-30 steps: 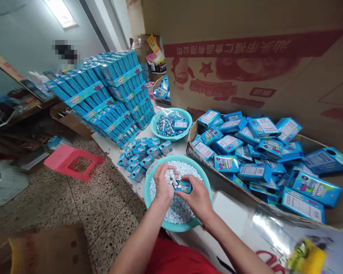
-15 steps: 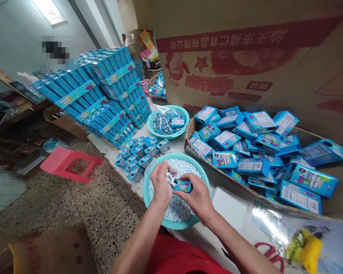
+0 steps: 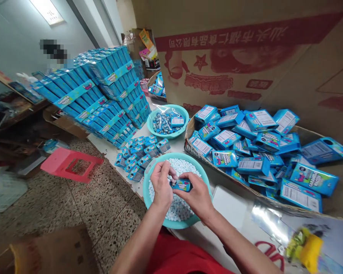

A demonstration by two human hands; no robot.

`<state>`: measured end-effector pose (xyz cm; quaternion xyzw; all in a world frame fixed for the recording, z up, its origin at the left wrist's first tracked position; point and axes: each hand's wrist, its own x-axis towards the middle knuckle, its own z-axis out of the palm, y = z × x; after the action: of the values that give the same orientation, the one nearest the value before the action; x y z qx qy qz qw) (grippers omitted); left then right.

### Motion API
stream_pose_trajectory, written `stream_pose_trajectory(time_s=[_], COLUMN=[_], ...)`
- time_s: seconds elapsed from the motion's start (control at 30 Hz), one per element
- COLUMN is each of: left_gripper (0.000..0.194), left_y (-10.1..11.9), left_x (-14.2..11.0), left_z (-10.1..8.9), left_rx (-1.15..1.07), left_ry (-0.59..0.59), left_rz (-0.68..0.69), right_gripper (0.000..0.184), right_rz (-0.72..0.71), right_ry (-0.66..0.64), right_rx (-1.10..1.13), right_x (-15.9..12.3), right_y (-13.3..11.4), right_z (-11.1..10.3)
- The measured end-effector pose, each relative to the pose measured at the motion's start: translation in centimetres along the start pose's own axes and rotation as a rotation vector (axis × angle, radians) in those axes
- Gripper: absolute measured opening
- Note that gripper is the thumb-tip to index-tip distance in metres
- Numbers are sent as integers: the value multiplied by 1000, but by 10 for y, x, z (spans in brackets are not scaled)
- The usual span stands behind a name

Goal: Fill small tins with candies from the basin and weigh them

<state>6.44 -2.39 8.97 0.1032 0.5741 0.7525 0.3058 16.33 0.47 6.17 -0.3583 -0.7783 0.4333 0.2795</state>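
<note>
Over a turquoise basin [image 3: 205,173] of small pale round candies [image 3: 180,211], my right hand [image 3: 198,194] grips a small blue candy box [image 3: 183,185] between thumb and fingers, its end turned toward my other hand. My left hand [image 3: 162,182] is cupped and closed around several white candies [image 3: 170,178], pressed against the box's left end. The opening of the box is mostly hidden by my left fingers. Left of the basin stand rows of small blue boxes [image 3: 144,161] on the white table.
A cardboard carton [image 3: 237,182] heaped with blue boxes lies to the right. Tall stacks of packed blue boxes [image 3: 114,78] rise at the back left. A second turquoise basin [image 3: 183,133] holds shiny wrapped pieces. Red-handled scissors [image 3: 270,253] lie at front right; a red stool [image 3: 57,163] stands on the floor.
My left fingers have closed further over the box's end, and fewer white candies show in that hand. The right hand and box have barely moved.
</note>
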Motion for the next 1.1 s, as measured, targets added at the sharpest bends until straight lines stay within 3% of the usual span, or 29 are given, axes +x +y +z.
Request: stream_pose_trajectory(time_s=[0.3,0.5,0.63,0.7,0.87,0.97,1.03,1.1], left_gripper=[28,27,26,26,25,24,25,35], left_y=[4,-2,-18,-18,-10,-27,-50,-75], left_x=[2,6,-1,-5,10,28,31,22], left_z=[1,-1,-1,0,-13,-36,-51,-59], left_rx=[12,32,310,331,196,635,1025,1275], left_ry=[-71,-73,-294,-344,-148,-193,-337,-470], left_rz=[-49,-56,-134,-141,-61,65,172,292], right_gripper=[29,28,20,19,30,30,29,30], right_rz=[16,131,119,125,123,105,136,194], right_ry=[20,52,39,53,120,218,348,481], right_rx=[115,204,173,175,255,246,196,131], right_x=[-3,-13,-14,-12,-22,-45,-64,-80], right_y=[6,19,19,17,13,22,36,57], right_z=[1,-6,-3,-1,-22,-52,-69,-79])
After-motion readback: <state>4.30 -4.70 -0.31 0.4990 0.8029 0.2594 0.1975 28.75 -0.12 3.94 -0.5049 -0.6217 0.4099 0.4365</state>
